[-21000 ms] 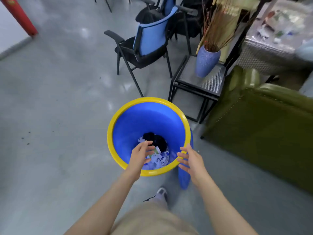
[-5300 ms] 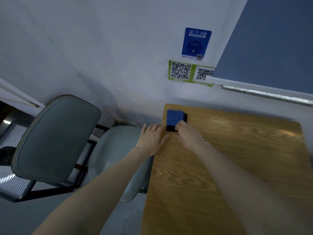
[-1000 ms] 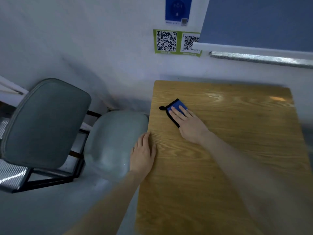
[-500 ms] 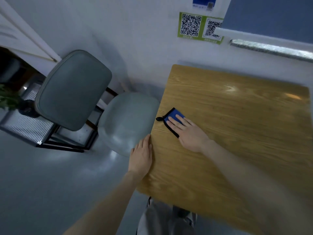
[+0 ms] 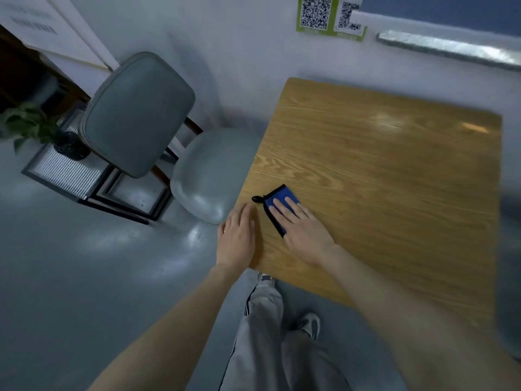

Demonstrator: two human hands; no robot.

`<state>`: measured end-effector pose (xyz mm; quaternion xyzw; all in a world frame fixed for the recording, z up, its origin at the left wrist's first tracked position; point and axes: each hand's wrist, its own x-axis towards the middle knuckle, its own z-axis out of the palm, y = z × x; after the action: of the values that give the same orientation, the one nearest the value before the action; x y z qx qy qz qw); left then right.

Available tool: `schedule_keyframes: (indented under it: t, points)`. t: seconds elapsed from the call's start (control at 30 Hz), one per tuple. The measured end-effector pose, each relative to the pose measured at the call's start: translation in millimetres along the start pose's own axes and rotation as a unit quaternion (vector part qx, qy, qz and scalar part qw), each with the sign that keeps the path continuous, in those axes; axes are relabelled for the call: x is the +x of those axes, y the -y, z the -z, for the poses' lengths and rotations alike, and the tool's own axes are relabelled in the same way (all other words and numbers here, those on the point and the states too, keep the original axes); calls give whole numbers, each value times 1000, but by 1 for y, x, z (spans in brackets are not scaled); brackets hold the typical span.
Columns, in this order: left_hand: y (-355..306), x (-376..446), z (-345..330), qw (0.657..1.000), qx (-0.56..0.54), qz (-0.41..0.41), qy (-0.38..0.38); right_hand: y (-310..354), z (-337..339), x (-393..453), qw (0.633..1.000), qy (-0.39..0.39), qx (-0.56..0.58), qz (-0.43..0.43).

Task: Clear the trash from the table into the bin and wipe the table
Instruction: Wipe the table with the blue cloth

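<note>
A small blue cloth [image 5: 277, 196] with a black border and loop lies on the wooden table [image 5: 380, 170], near its left edge and front corner. My right hand [image 5: 300, 227] presses flat on the cloth with straight fingers and covers its near half. My left hand [image 5: 236, 239] rests flat on the table's left edge beside the cloth, fingers straight. The bin is out of view.
A grey padded chair [image 5: 158, 131] stands left of the table, its seat tucked against the table edge. A potted plant [image 5: 31, 125] sits on a low metal rack [image 5: 64, 170] further left. The wall with QR stickers [image 5: 328, 15] runs behind the table.
My right hand has slid the cloth down the table's left side toward the front corner. The left hand stays on the table edge, and the view has tilted down to show my legs.
</note>
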<state>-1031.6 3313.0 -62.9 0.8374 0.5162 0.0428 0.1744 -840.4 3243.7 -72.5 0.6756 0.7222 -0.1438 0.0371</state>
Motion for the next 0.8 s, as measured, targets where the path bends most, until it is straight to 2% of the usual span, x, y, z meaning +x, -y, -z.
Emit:
schedule_keyframes:
  t: [0.3, 0.8]
  points:
    - [-29, -13, -7, 998, 33, -50, 30, 29, -31, -52, 976, -64, 67, -196]
    - [-90, 0, -24, 989, 39, -116, 88, -1, -49, -111, 937, -83, 92, -326]
